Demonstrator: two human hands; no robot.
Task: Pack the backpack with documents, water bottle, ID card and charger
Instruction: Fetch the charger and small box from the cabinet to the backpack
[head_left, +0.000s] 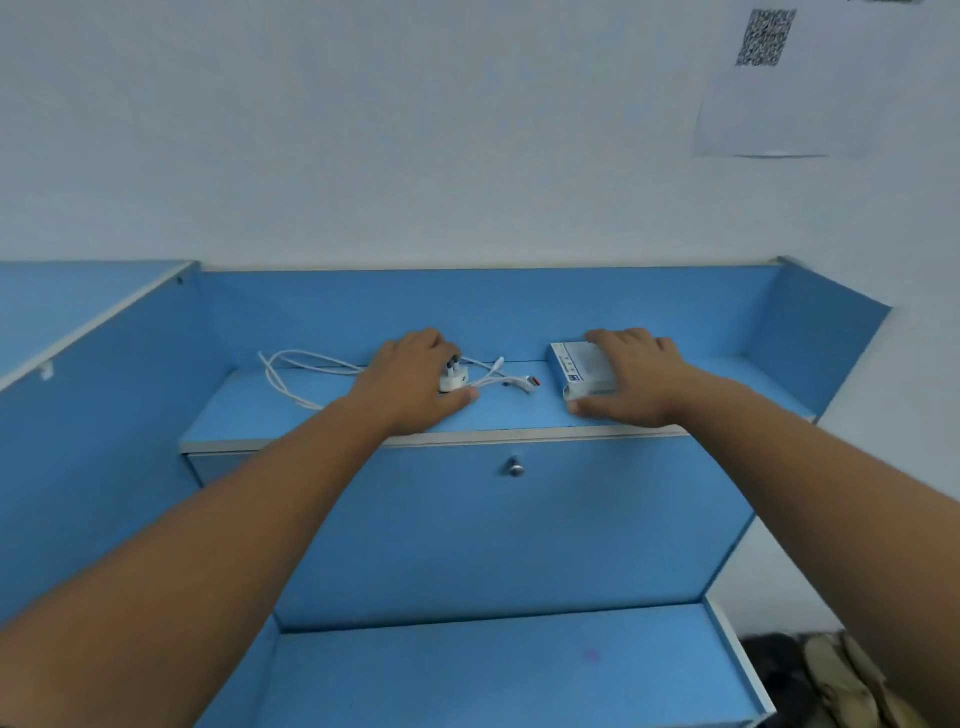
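Left hand (410, 379): charger (454, 383); right hand (636, 374): blue-printed card (576, 364)

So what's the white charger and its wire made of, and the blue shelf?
The charger looks like hard, smooth white plastic: blocky and slightly glossy. Its cable seems soft, rubbery plastic, since it lies in loose loops. The blue shelf looks like laminated board, matt, with a pale edge strip; its core is hidden.

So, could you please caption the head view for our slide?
On the blue shelf, the left hand grips the white charger while the right hand grips a white box.
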